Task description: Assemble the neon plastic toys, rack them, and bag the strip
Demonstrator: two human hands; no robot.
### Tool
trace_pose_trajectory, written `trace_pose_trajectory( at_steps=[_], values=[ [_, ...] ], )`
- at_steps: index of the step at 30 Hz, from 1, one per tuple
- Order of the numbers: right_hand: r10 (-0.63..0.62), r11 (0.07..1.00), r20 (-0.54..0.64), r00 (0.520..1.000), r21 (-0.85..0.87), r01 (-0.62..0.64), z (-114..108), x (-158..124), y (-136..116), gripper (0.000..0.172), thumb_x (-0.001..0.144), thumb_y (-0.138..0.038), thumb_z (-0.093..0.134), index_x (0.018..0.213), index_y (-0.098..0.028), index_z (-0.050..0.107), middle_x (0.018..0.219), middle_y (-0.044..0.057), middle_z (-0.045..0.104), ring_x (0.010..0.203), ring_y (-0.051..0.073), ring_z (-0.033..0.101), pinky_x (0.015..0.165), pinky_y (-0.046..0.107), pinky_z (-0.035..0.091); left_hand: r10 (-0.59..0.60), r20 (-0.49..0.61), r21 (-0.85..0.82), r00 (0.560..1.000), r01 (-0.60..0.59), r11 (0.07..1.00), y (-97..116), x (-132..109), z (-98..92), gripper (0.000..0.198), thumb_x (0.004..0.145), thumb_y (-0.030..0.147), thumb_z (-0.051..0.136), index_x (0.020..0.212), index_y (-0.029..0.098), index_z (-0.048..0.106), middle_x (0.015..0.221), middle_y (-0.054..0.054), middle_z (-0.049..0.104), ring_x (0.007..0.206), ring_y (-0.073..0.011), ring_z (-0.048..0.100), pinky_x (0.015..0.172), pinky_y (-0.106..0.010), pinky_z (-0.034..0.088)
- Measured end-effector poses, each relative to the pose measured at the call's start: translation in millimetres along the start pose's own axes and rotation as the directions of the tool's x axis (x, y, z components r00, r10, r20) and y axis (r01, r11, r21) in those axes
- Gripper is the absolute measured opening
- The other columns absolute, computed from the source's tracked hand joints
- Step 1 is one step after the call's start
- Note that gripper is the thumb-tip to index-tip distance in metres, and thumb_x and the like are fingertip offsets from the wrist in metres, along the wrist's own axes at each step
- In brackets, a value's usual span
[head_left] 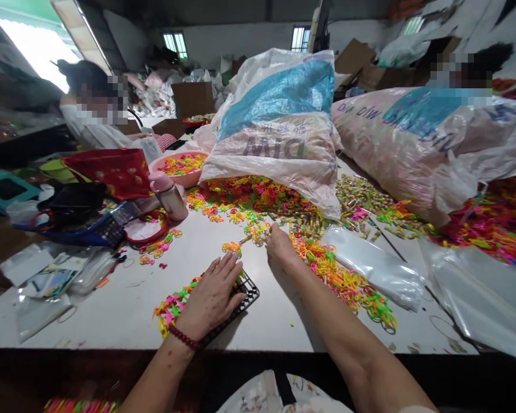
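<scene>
Many colourful plastic pieces (176, 304) crowd our black basket (252, 291) at lower centre, our left hand (210, 301) spread over it. At the centre, our right hand (280, 246) bends its fingers beside more pieces; we cannot tell whether it pinches any. Beyond, at upper centre, we see a white-and-blue sack (279, 135).

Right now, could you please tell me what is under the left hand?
A black tray and bright plastic pieces show around the edges of the left hand; whatever lies directly beneath the palm is covered and cannot be seen.
</scene>
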State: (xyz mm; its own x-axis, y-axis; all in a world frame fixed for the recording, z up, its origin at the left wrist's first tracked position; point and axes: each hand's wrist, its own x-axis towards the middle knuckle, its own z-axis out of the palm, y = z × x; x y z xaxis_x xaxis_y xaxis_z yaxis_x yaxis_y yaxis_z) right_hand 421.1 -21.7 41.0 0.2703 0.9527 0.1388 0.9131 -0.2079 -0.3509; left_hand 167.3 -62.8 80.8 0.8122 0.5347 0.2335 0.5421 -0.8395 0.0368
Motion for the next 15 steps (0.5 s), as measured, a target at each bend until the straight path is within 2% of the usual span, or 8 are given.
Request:
trace_pose_trajectory(
  at_steps=[2,4,6,8,10,12,15],
  values=[
    [0.049,0.987,-0.045,0.998,0.154,-0.042,0,-11,5,0.029,0.088,-0.019,0.049,0.116,-0.014,0.047,0.091,0.011,0.069,0.076,0.020,0.064,0.066,0.028,0.045,-0.001,-0.001,-0.007,1.000,0.000,1.000,0,0,0.0,0.060,0.091,0.043,0.052,0.143,0.019,0.038,0.156,-0.013,0.032,0.145,-0.0266,0.028,0.117,-0.047,0.030],
    [0.107,0.935,-0.071,0.992,0.346,-0.076,0,-22,8,0.034,0.084,-0.020,0.054,0.117,-0.017,0.047,0.089,0.006,0.068,0.074,0.018,0.062,0.067,0.027,0.045,-0.001,0.001,-0.007,1.000,0.001,1.000,0,0,0.2,0.060,0.091,0.043,0.053,0.143,0.019,0.038,0.156,-0.013,0.031,0.145,-0.0266,0.027,0.117,-0.047,0.030],
    [0.121,0.881,-0.071,0.990,0.466,-0.074,-1,-31,9,0.037,0.080,-0.021,0.057,0.116,-0.018,0.049,0.087,0.003,0.066,0.071,0.017,0.060,0.067,0.027,0.046,-0.005,0.006,-0.005,1.000,0.005,1.000,0,0,0.2,0.060,0.091,0.042,0.052,0.144,0.018,0.038,0.157,-0.013,0.031,0.146,-0.0262,0.027,0.118,-0.047,0.029],
    [0.094,0.849,-0.073,0.993,0.526,-0.042,-1,-39,8,0.029,0.078,-0.021,0.057,0.107,-0.018,0.056,0.085,0.002,0.065,0.071,0.016,0.059,0.067,0.027,0.046,-0.012,0.013,-0.008,1.000,0.012,1.000,0,0,-0.6,0.060,0.091,0.043,0.052,0.144,0.017,0.038,0.157,-0.013,0.031,0.146,-0.0260,0.027,0.118,-0.047,0.028],
    [0.051,0.817,-0.056,0.997,0.577,-0.010,-1,-46,4,0.013,0.077,-0.021,0.057,0.090,-0.018,0.061,0.079,0.001,0.064,0.071,0.015,0.058,0.067,0.027,0.045,-0.016,0.028,-0.021,0.999,0.017,1.000,1,0,-2.9,0.060,0.091,0.044,0.051,0.143,0.016,0.039,0.157,-0.014,0.031,0.146,-0.0258,0.026,0.118,-0.046,0.027],
    [0.034,0.759,0.007,0.999,0.650,-0.030,3,-53,-2,0.007,0.078,-0.024,0.057,0.080,-0.019,0.060,0.073,0.000,0.062,0.068,0.015,0.057,0.065,0.026,0.046,-0.015,0.050,-0.041,0.999,0.018,0.999,1,1,-5.8,0.060,0.091,0.044,0.051,0.143,0.016,0.039,0.157,-0.014,0.031,0.146,-0.0255,0.025,0.119,-0.046,0.026],
    [0.040,0.605,0.167,0.985,0.781,-0.156,14,-61,-14,0.014,0.079,-0.032,0.060,0.084,-0.019,0.059,0.070,-0.001,0.062,0.063,0.014,0.059,0.062,0.026,0.047,-0.009,0.082,-0.074,0.997,0.015,0.997,-1,1,-9.6,0.059,0.091,0.044,0.052,0.142,0.016,0.040,0.157,-0.014,0.029,0.147,-0.0253,0.023,0.120,-0.046,0.024]
  ],
)
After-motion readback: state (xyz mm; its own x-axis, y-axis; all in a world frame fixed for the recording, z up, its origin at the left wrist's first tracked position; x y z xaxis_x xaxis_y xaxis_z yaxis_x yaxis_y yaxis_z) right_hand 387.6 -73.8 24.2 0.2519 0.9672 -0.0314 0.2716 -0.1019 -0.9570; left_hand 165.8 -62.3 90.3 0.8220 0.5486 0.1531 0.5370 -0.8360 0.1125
